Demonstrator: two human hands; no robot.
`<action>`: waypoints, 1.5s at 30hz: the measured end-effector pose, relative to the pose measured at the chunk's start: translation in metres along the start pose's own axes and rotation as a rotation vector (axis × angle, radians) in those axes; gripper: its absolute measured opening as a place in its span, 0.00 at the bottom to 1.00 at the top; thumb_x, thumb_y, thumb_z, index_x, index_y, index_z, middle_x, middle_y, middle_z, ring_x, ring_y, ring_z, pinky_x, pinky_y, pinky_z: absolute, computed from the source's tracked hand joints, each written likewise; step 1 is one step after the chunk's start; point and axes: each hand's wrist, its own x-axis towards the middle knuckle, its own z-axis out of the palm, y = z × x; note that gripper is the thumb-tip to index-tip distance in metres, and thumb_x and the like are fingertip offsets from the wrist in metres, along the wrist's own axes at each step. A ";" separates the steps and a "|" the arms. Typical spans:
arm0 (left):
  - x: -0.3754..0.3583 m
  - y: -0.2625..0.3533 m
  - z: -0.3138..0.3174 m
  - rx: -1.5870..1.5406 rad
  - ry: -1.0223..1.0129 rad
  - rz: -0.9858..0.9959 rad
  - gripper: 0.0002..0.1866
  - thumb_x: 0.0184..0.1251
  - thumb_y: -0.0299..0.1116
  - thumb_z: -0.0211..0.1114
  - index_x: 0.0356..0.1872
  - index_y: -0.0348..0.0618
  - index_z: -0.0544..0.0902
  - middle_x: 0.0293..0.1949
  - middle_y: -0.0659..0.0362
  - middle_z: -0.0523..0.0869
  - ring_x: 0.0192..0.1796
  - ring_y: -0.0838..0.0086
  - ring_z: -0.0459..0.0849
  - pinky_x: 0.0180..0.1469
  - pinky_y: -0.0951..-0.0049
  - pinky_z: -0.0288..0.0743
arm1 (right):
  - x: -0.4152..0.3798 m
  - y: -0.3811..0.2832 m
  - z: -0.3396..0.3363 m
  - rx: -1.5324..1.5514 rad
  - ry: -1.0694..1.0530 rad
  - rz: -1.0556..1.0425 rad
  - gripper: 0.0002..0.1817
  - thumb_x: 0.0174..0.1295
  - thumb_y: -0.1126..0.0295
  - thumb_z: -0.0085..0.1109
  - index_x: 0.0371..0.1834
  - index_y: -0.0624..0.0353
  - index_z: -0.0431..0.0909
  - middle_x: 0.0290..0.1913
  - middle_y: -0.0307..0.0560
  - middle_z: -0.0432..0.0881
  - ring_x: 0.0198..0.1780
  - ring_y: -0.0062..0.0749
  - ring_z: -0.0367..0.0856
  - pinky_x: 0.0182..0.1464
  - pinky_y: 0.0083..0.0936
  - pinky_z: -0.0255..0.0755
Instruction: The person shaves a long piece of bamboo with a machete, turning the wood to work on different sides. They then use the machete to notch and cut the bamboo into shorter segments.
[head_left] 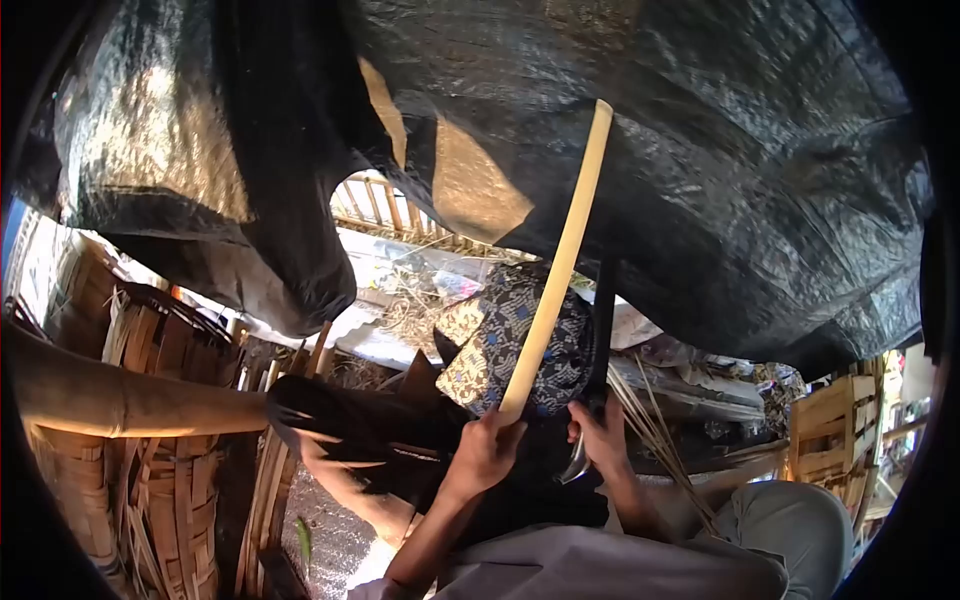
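Observation:
A long pale bamboo strip [558,270] rises from my left hand [485,453], whose fingers are wrapped round its lower end. The strip leans slightly to the right, with its top in front of the dark tarp. My right hand [601,437] is closed on a dark-handled tool just right of the strip; a curved metal blade [575,464] shows beside the fingers. Behind the strip is a patterned blue and cream cloth [520,330]. A long dark piece stands upright above my right hand, and I cannot make out whether it joins the tool.
A black tarp [700,180] hangs across the top. On the left, a thick bamboo pole [150,402] crosses woven baskets [165,500]. Thin strips [655,425] lie right of my right hand. A wooden crate [832,425] stands at the far right.

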 end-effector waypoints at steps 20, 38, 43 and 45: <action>-0.076 -0.028 -0.054 -0.504 -0.547 -0.514 0.13 0.73 0.35 0.50 0.41 0.33 0.75 0.26 0.58 0.79 0.30 0.76 0.79 0.34 0.76 0.74 | -0.003 0.001 -0.004 0.064 0.006 0.068 0.12 0.59 0.75 0.58 0.39 0.64 0.64 0.23 0.42 0.72 0.16 0.22 0.71 0.17 0.21 0.69; -0.008 0.020 -0.019 -0.517 -0.192 -0.438 0.19 0.73 0.44 0.49 0.30 0.37 0.72 0.16 0.68 0.64 0.16 0.87 0.62 0.16 0.83 0.57 | -0.029 0.003 -0.032 -0.401 0.008 -0.408 0.11 0.55 0.73 0.63 0.35 0.64 0.69 0.22 0.43 0.74 0.17 0.26 0.73 0.21 0.19 0.68; -0.003 0.005 -0.004 -0.525 -0.172 -0.351 0.17 0.72 0.44 0.51 0.31 0.38 0.72 0.19 0.68 0.67 0.18 0.87 0.64 0.18 0.84 0.57 | -0.021 -0.014 -0.021 -0.959 0.003 -0.887 0.14 0.53 0.65 0.65 0.35 0.61 0.73 0.24 0.49 0.77 0.24 0.44 0.78 0.25 0.31 0.72; -0.004 0.002 -0.003 -0.486 -0.148 -0.286 0.18 0.72 0.44 0.51 0.31 0.38 0.72 0.19 0.68 0.67 0.18 0.87 0.64 0.18 0.84 0.58 | -0.016 -0.013 -0.021 -1.044 -0.043 -0.811 0.18 0.52 0.62 0.66 0.40 0.60 0.73 0.25 0.51 0.78 0.26 0.47 0.79 0.26 0.35 0.73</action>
